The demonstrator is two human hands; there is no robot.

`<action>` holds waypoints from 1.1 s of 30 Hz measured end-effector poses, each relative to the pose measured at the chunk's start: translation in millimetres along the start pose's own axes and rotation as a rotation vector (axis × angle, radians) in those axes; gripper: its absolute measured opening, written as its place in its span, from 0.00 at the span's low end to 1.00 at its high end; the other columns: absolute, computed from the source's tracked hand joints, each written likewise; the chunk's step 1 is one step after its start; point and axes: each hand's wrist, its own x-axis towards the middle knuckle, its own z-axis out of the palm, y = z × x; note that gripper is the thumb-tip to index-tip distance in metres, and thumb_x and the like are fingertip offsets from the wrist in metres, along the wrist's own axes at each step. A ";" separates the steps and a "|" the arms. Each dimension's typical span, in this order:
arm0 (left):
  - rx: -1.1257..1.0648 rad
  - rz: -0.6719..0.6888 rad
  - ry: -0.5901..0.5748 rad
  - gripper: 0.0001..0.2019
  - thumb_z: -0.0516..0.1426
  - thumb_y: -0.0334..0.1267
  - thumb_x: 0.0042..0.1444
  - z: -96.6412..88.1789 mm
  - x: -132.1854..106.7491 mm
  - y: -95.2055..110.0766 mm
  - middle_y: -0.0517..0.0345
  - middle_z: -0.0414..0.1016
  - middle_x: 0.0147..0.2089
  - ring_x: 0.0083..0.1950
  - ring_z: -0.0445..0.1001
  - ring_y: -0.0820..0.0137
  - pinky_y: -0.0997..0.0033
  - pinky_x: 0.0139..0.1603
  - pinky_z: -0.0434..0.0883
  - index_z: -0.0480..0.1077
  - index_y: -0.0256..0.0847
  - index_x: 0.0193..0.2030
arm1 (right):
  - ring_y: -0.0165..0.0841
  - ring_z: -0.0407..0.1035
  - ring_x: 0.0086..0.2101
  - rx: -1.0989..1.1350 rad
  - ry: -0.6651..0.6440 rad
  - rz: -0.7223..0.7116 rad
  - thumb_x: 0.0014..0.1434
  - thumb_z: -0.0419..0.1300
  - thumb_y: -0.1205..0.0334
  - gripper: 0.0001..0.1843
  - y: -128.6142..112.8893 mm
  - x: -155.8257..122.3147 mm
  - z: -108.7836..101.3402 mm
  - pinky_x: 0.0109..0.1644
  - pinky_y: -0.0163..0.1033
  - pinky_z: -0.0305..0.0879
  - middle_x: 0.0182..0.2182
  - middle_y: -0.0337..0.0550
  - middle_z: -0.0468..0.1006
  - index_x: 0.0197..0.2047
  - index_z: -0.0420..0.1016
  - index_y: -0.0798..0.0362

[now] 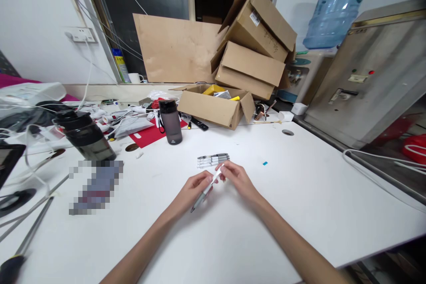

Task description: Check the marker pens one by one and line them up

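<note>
Over the middle of the white table (pixel 299 195) my two hands meet on one pen (pixel 203 194). My left hand (pixel 195 191) is closed round the pen's grey lower barrel, tip pointing down and left. My right hand (pixel 237 177) pinches its white upper end. Just beyond my fingers several more pens (pixel 213 159) lie side by side on the table.
A dark bottle (pixel 170 122) stands behind the pens and a larger dark bottle (pixel 83 135) at left among cables. An open cardboard box (pixel 216 106) and stacked boxes (pixel 256 40) sit at the back. A water jug (pixel 337 6) and metal cabinet (pixel 369 80) are at right. A small blue scrap (pixel 265 163) lies nearby.
</note>
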 end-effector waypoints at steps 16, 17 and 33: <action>0.578 -0.009 0.103 0.16 0.48 0.50 0.69 -14.3 -3.7 -3.2 0.63 0.73 0.28 0.29 0.65 0.69 0.71 0.35 0.60 0.71 0.45 0.42 | 0.26 0.51 0.23 0.959 0.252 0.005 0.64 0.58 0.62 0.12 -23.9 9.8 -42.0 0.25 0.30 0.59 0.24 0.32 0.53 0.29 0.64 0.52; 0.606 -0.014 0.088 0.15 0.47 0.49 0.69 -14.1 -4.0 -4.4 0.63 0.73 0.28 0.30 0.66 0.69 0.71 0.35 0.61 0.71 0.45 0.42 | 0.27 0.51 0.22 0.956 0.252 0.009 0.64 0.57 0.63 0.12 -24.3 9.6 -42.4 0.25 0.31 0.59 0.23 0.32 0.52 0.28 0.63 0.52; 0.845 0.026 0.011 0.16 0.46 0.46 0.70 -13.0 -3.5 -10.1 0.60 0.75 0.35 0.39 0.72 0.64 0.68 0.39 0.63 0.73 0.48 0.40 | 0.28 0.52 0.23 0.971 0.250 -0.038 0.62 0.54 0.66 0.12 -24.7 6.4 -44.0 0.27 0.33 0.61 0.24 0.33 0.50 0.28 0.58 0.50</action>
